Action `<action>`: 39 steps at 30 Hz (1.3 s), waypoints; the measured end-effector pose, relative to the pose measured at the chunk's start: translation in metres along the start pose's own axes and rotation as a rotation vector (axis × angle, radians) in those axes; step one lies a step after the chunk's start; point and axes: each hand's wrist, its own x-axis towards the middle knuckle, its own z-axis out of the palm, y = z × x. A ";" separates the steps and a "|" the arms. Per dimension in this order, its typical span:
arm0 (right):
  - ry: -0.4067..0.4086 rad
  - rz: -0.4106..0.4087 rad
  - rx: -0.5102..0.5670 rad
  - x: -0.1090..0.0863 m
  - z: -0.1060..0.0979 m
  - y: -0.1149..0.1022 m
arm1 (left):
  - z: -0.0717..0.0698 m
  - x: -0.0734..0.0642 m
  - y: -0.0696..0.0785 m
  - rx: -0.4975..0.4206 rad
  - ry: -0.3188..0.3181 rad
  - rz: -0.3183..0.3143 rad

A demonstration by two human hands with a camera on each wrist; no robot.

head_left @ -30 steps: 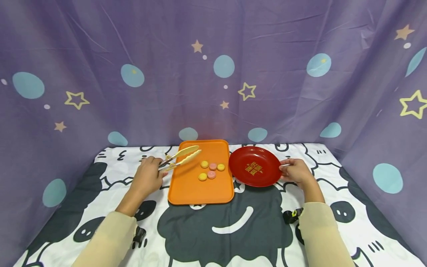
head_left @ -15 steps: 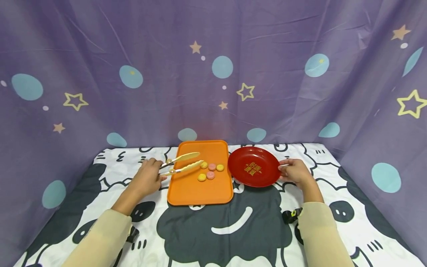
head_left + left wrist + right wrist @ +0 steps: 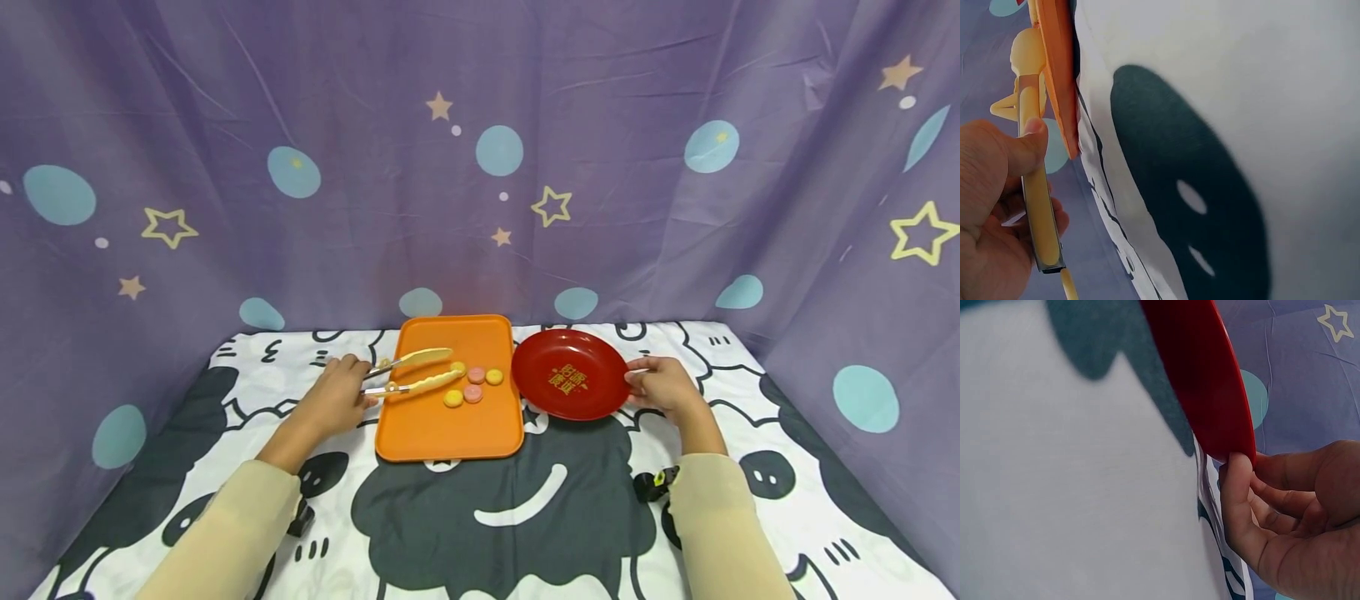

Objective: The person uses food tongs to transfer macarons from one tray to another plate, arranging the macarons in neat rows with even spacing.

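Note:
My left hand (image 3: 333,396) grips a pair of tongs (image 3: 431,382) with yellow scalloped tips, their arms spread apart. In the left wrist view thumb and fingers wrap the handle of the tongs (image 3: 1038,200). The tips hang over an orange tray (image 3: 450,437), near several small macarons; one tip partly covers a yellow macaron (image 3: 458,367). Two pink macarons (image 3: 473,393) and other yellow ones (image 3: 453,398) lie mid-tray. With my right hand (image 3: 663,385) I pinch the right rim of a red plate (image 3: 540,375) bearing gold characters. The right wrist view shows thumb and fingers on the plate's edge (image 3: 1210,381).
A black, white and grey cartoon cloth (image 3: 517,533) covers the table. Behind it hangs a purple curtain (image 3: 360,208) with stars and blue ovals. The plate sits close against the tray's right edge.
The tongs have come down and slightly right, their tips moving from above the tray's left part to beside the macarons. My right hand and the plate stay in place.

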 end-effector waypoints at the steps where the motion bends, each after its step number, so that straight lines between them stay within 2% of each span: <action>1: 0.001 0.002 0.001 0.000 0.000 0.000 | 0.000 0.001 0.000 -0.001 -0.004 0.002; 14: -0.017 -0.008 0.039 0.002 -0.001 0.001 | -0.001 0.008 -0.005 0.006 -0.021 0.045; 28: -0.035 -0.004 0.069 0.000 0.000 0.000 | 0.000 0.008 -0.005 0.012 -0.044 0.025; 35: -0.033 0.002 0.063 -0.001 0.000 -0.001 | 0.002 0.007 -0.008 -0.021 -0.024 0.052; 39: -0.033 0.005 0.068 -0.001 0.000 -0.001 | 0.002 0.008 -0.009 -0.027 -0.025 0.035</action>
